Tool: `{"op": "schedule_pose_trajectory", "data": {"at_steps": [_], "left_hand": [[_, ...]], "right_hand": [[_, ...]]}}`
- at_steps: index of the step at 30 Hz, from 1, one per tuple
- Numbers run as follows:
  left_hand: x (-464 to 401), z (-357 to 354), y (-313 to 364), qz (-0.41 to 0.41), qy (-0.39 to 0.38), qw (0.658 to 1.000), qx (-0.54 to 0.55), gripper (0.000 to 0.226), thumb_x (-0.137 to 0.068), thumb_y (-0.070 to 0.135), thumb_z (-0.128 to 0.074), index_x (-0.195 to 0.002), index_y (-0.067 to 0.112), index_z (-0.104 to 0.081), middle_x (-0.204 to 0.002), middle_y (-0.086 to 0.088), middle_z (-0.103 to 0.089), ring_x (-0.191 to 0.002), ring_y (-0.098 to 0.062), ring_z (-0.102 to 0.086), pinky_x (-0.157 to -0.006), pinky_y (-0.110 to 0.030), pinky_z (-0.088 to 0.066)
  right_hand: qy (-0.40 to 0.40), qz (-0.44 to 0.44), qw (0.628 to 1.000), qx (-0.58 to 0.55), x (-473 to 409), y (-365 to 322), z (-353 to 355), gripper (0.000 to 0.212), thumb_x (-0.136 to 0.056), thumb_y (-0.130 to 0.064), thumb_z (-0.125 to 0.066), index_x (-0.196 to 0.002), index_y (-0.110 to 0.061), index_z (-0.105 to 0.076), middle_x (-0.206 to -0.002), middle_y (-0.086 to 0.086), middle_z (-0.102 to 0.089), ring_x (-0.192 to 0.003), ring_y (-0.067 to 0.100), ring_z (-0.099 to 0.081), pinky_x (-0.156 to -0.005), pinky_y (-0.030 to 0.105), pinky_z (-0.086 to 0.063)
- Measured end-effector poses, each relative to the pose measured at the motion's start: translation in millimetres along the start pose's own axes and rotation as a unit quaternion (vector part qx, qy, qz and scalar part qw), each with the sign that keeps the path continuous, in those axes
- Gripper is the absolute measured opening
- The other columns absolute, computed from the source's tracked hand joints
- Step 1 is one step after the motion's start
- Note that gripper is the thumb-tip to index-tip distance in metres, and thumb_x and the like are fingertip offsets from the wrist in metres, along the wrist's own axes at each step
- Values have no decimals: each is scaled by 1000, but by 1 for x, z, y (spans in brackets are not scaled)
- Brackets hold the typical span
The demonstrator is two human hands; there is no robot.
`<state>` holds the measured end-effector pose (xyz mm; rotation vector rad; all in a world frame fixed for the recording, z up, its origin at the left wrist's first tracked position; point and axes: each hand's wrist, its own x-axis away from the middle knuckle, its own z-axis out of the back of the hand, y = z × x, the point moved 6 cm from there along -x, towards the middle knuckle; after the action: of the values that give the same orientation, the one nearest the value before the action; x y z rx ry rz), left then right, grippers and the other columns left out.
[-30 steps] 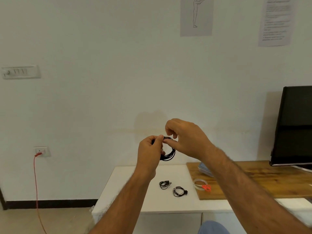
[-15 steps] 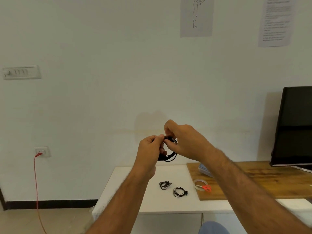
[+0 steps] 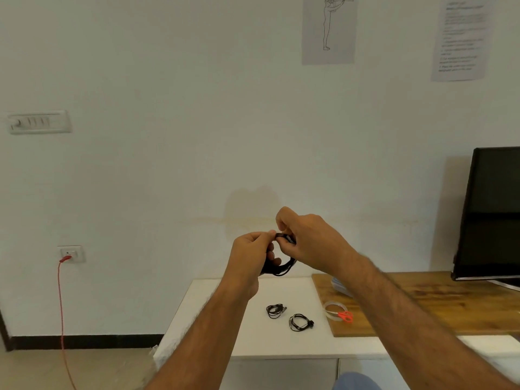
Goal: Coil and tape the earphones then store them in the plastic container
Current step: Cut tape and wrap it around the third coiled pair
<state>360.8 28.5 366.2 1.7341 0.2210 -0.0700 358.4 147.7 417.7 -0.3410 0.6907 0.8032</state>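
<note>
— Two forearms reach up from the bottom edge. What are the hands doing?

— Both are raised above the white table, close together. The left hand has its fingers curled, thumb and forefinger pinching the top of a black coil of earphones. The right hand is curled too, its fingertips pinching the same coil at the top, right beside the left thumb. The loop hangs down between the two hands.

— Is there tape on that coil?

— Can't tell; it's too small and partly hidden by the fingers.

— And below the hands?

— On the white table lie two more coiled earphones: one bundle and, just to its right and a bit nearer, a second bundle. They lie near each other, apart.

— Further right?

— A wooden board lies on the table. Near its left edge are a clear tape roll with orange-handled scissors touching or overlapping it. Behind those, a pale blue plastic container shows partly behind the right forearm.

— And at the back?

— A dark monitor stands on the board at the right edge. On the wall: a switch panel, a socket with a red cable hanging to the floor, and two paper sheets high up.
</note>
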Motion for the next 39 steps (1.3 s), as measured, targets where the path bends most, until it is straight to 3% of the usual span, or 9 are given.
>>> {"op": "schedule_pose_trajectory", "data": {"at_steps": [10,15,19,22,25,29,32,34,39], "left_hand": [[0,2,0,11,-4,999,-37,29,-98,22,-56,-89,0,-71,-59,-7,-54,-50,-10,-58,-62,-28,-54],[1,3,2,-19,12,999,-28,23,-95,17,-58,-86,6,-76,-61,0,-67,-51,-12,-49,-67,-30,-55],[1,4,3,-47,32,998,-33,16,-92,14,-62,-90,9,-77,-80,-13,-72,-51,-10,-48,-65,-28,-56],[2,6,3,-75,59,994,-49,13,-91,13,-64,-87,12,-77,-70,-2,-69,-51,-7,-52,-67,-30,-57],[4,7,5,-108,76,989,-67,14,-90,13,-65,-84,18,-76,-79,1,-72,-53,-2,-58,-67,-28,-58],[4,10,4,-127,88,984,-89,15,-89,14,-66,-83,23,-75,-80,4,-74,-67,-10,-67,-68,-28,-59],[6,9,4,-133,77,983,-102,15,-90,14,-65,-83,24,-74,-79,6,-75,-77,-13,-70,-69,-28,-59],[7,7,5,-140,70,981,-117,17,-91,16,-65,-81,28,-73,-77,8,-74,-76,-12,-70,-69,-29,-59],[14,-1,14,-174,34,977,-122,18,-91,14,-65,-82,28,-73,-77,10,-75,-76,-7,-68,-63,-18,-54]], "right_hand": [[8,2,1000,-1,2,1,-5,26,-93,-17,-57,-90,-25,-32,-58,-14,-37,-49,9,-36,-47,21,-31],[7,-9,1000,-24,2,5,-5,27,-93,-18,-59,-91,-26,-33,-59,-11,-42,-50,9,-39,-49,22,-34],[-4,-40,997,-61,4,13,-7,30,-92,-21,-63,-93,-30,-34,-72,-4,-58,-58,6,-49,-55,28,-48],[-9,-61,993,-96,4,17,-9,28,-90,-20,-66,-94,-25,-39,-71,-2,-61,-57,8,-51,-57,27,-50],[-27,-92,984,-150,4,20,-10,28,-89,-26,-69,-96,-22,-42,-66,-6,-61,-56,4,-53,-56,17,-45],[-63,-163,960,-219,6,25,-10,31,-89,-41,-68,-98,-19,-48,-69,-1,-68,-62,7,-63,-64,26,-54],[-79,-210,923,-313,6,29,-9,19,-100,-32,-51,-95,-14,-53,-74,6,-72,-67,18,-70,-66,30,-57],[-85,-220,925,-298,5,33,-7,19,-102,-24,-44,-90,-14,-55,-77,5,-73,-66,19,-70,-67,34,-56],[-108,-243,930,-253,1,40,-6,21,-100,-22,-48,-85,-15,-60,-78,1,-72,-65,14,-69,-69,32,-55]]}}
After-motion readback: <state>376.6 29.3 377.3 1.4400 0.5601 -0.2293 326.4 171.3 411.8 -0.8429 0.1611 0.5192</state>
